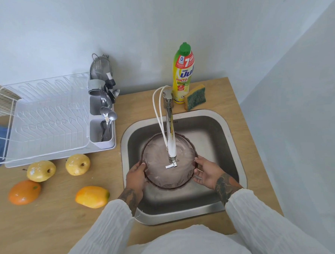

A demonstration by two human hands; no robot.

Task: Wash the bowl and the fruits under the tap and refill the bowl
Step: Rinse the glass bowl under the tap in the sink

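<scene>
A pinkish translucent glass bowl (161,171) sits in the steel sink (217,136), under the tap spout (171,142). My left hand (135,177) grips the bowl's left rim, thumb over the edge. My right hand (207,173) holds the right rim with curled fingers. On the wooden counter to the left lie two yellow apples (41,170) (77,164), an orange fruit (24,191) and a yellow-orange mango (92,196). I cannot tell whether water is running.
A white dish rack (46,121) with a cutlery holder (102,114) stands at the back left. A yellow dish soap bottle (183,73) and a green-yellow sponge (195,97) are behind the sink. A wall closes the right side.
</scene>
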